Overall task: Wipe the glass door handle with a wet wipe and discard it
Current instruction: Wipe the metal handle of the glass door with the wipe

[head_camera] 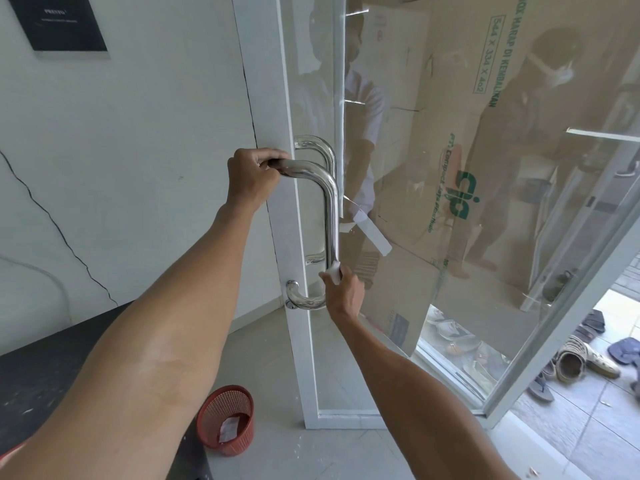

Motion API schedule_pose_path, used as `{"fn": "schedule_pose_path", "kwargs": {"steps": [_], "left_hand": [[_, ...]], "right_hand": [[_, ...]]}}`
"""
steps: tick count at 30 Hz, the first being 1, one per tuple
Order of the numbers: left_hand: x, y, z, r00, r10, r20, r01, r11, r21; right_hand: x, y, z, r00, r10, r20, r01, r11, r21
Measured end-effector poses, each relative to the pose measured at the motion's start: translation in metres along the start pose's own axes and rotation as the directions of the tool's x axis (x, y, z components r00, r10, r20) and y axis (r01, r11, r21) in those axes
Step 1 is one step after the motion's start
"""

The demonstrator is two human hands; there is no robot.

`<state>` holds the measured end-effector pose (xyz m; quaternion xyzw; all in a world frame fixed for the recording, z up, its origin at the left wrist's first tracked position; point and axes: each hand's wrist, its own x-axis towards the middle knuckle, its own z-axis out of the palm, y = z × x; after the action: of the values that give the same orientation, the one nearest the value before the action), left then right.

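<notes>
Polished steel tube handle (331,216), long axis vertical with curved ends, sits at the edge of the white-framed glass door (306,358); wall close on the left, open floor below. Left hand (251,178) has its fingers curled round the top bend. Right hand (344,294) pinches the white wet wipe (334,273) against the bar's lower end. Red mesh basket (209,427) stands on the floor, well apart.

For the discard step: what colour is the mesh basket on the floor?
The round plastic mesh basket is red, clearest in the head view.
</notes>
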<state>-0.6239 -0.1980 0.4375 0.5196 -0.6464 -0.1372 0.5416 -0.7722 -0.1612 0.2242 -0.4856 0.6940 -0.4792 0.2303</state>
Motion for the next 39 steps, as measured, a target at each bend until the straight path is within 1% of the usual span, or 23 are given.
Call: {"fn": "schedule_pose_path", "kwargs": {"steps": [2, 5, 9, 13, 16, 18, 19, 21, 25, 27, 29, 30, 32, 36, 39], "left_hand": [[0.000, 0.000, 0.000, 1.000, 0.002, 0.000, -0.002, 1.000, 0.003], [0.000, 0.000, 0.000, 1.000, 0.008, 0.001, -0.008, 1.000, 0.002], [0.000, -0.001, 0.000, 1.000, 0.006, -0.002, -0.006, 1.000, -0.004], [-0.001, 0.000, 0.000, 1.000, 0.011, -0.008, -0.011, 1.000, -0.005], [-0.002, 0.000, -0.001, 1.000, 0.017, -0.003, -0.017, 1.000, -0.006], [-0.003, 0.000, -0.001, 1.000, 0.014, -0.004, -0.014, 1.000, -0.005], [-0.004, 0.000, -0.001, 1.000, 0.010, -0.006, -0.010, 1.000, -0.008], [-0.005, 0.000, -0.002, 1.000, 0.000, -0.004, 0.000, 1.000, -0.014], [-0.006, 0.002, -0.003, 1.000, -0.003, 0.010, 0.003, 1.000, -0.012], [-0.006, 0.002, -0.003, 1.000, -0.004, 0.010, 0.004, 1.000, -0.013], [-0.007, 0.003, -0.003, 1.000, -0.006, 0.011, 0.006, 1.000, -0.012], [-0.007, 0.003, -0.004, 1.000, -0.009, 0.013, 0.009, 1.000, -0.015], [-0.007, 0.004, -0.004, 1.000, -0.014, 0.016, 0.014, 1.000, -0.015], [-0.008, 0.004, -0.006, 1.000, -0.022, 0.019, 0.022, 1.000, -0.017], [-0.010, 0.005, -0.007, 1.000, -0.022, 0.018, 0.022, 1.000, -0.010]], "right_hand": [[0.004, -0.013, -0.002, 0.997, -0.047, -0.055, 0.050, 0.998, 0.041], [0.007, -0.012, 0.000, 0.994, -0.081, -0.069, 0.085, 0.995, 0.050], [0.005, 0.005, 0.006, 0.999, -0.029, 0.034, 0.029, 1.000, 0.011], [0.000, 0.013, 0.008, 0.992, 0.029, 0.127, -0.038, 0.997, 0.070], [-0.002, 0.019, 0.010, 0.969, 0.125, 0.214, -0.145, 0.986, 0.077], [0.000, 0.021, 0.006, 0.947, 0.165, 0.276, -0.194, 0.978, 0.080], [0.002, 0.020, 0.003, 0.943, 0.154, 0.295, -0.191, 0.976, 0.102], [0.006, 0.012, -0.003, 0.952, 0.113, 0.284, -0.155, 0.979, 0.130], [0.019, -0.020, -0.017, 0.979, -0.050, 0.196, 0.002, 0.972, 0.236], [0.026, -0.041, -0.028, 0.978, -0.132, 0.164, 0.077, 0.949, 0.305], [0.031, -0.057, -0.038, 0.969, -0.198, 0.145, 0.144, 0.936, 0.320], [0.031, -0.060, -0.041, 0.965, -0.215, 0.150, 0.159, 0.936, 0.314], [0.030, -0.054, -0.041, 0.960, -0.204, 0.190, 0.154, 0.957, 0.247], [0.018, -0.016, -0.028, 0.947, -0.050, 0.317, 0.043, 0.999, 0.029], [0.006, 0.004, -0.024, 0.940, 0.006, 0.341, 0.012, 0.999, -0.051]]}}
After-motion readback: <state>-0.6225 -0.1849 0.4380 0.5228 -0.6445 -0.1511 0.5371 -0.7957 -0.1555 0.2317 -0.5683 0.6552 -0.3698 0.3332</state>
